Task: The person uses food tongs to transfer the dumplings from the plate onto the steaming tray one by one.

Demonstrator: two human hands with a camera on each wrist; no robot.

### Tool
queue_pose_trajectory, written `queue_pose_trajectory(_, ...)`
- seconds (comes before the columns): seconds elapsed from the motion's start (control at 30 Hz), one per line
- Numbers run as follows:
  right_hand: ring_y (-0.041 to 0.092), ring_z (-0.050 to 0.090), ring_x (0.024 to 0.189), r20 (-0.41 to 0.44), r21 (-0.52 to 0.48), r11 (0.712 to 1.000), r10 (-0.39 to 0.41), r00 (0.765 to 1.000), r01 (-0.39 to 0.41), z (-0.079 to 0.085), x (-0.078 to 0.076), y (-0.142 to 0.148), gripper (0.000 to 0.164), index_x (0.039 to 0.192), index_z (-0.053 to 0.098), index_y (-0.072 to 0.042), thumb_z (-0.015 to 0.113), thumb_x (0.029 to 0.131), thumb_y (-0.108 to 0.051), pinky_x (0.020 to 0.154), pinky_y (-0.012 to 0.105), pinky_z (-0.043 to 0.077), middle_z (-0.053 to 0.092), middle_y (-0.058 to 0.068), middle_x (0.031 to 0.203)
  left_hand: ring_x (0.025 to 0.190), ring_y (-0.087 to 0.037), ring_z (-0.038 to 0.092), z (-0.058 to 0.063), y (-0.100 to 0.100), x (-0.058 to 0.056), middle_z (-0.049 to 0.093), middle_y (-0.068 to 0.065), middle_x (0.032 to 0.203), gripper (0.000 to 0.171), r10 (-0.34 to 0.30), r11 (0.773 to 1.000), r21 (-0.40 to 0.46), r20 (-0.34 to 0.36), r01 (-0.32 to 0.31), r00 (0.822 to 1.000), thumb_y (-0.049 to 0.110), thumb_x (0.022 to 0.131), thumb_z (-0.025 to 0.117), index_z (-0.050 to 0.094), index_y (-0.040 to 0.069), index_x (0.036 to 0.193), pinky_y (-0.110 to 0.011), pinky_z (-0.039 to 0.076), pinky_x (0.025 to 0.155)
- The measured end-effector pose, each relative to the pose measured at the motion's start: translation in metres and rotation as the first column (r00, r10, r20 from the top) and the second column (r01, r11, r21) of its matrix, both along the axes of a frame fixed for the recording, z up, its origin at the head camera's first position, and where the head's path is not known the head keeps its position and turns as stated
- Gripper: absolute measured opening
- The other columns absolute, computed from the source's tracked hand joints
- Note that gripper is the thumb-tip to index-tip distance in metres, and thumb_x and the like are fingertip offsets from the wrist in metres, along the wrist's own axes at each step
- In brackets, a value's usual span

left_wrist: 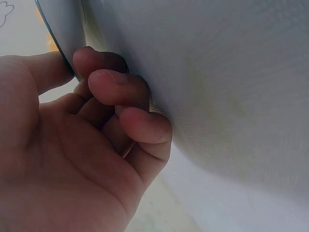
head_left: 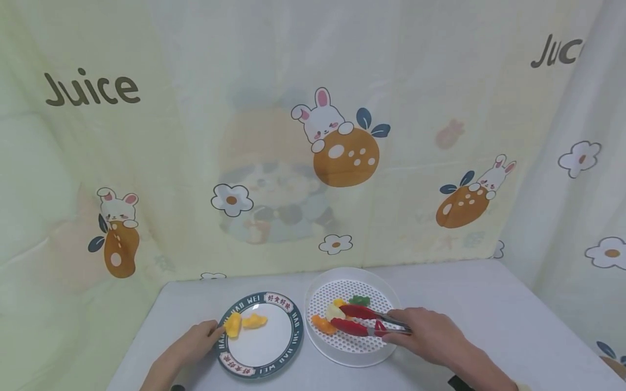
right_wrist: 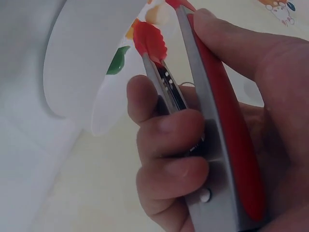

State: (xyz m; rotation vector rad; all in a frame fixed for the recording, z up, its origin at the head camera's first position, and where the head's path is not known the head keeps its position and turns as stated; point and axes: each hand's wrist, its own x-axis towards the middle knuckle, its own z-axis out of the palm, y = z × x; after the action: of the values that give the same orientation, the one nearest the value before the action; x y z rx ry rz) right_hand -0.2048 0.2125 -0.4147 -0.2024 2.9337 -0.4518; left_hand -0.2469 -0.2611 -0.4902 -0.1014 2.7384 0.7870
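My left hand (head_left: 188,345) pinches the left rim of a white plate (head_left: 259,347) with a green lettered border; in the left wrist view its thumb is above the rim and curled fingers below. Two yellow pieces (head_left: 232,325) lie on the plate. My right hand (head_left: 427,332) grips metal tongs (right_wrist: 207,121) with red tips over a round white perforated basket (head_left: 352,359). A pale piece (head_left: 334,311) sits at the tongs' tips; I cannot tell if they clamp it. Orange (head_left: 323,325) and green (head_left: 360,300) pieces are in the basket beside it.
The plate and basket stand side by side on a white-covered table (head_left: 455,304). A pale curtain (head_left: 415,108) printed with rabbits, fruit and flowers hangs right behind the table's far edge and along both sides.
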Motion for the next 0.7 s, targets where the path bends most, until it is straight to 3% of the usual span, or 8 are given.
queue_pose_trajectory(0.27, 0.015, 0.056, 0.084, 0.003, -0.011, 0.999, 0.031, 1.0, -0.031, 0.0022, 0.003, 0.0051, 0.059, 0.12, 0.072, -0.018, 0.082, 0.075, -0.053, 0.072, 0.035, 0.051, 0.072, -0.003, 0.106, 0.074, -0.016, 0.056, -0.0008, -0.0003, -0.0006, 0.057, -0.005, 0.078, 0.033, -0.004, 1.0, -0.001, 0.002, 0.004, 1.0, 0.032, 0.105, 0.047, 0.063, 0.003, 0.102, -0.035, 0.053, 0.071)
queue_pose_trajectory(0.7, 0.016, 0.056, 0.087, 0.041, -0.024, 1.0, 0.021, 0.999, -0.02, 0.0011, 0.0034, 0.0049, 0.063, 0.123, 0.071, -0.018, 0.082, 0.074, -0.056, 0.076, 0.038, 0.053, 0.072, -0.003, 0.107, 0.074, -0.016, 0.056, 0.0015, 0.0013, 0.0001, 0.057, -0.005, 0.078, 0.032, 0.002, 1.0, -0.013, 0.014, -0.002, 1.0, 0.031, 0.105, 0.047, 0.063, 0.003, 0.101, -0.035, 0.053, 0.07)
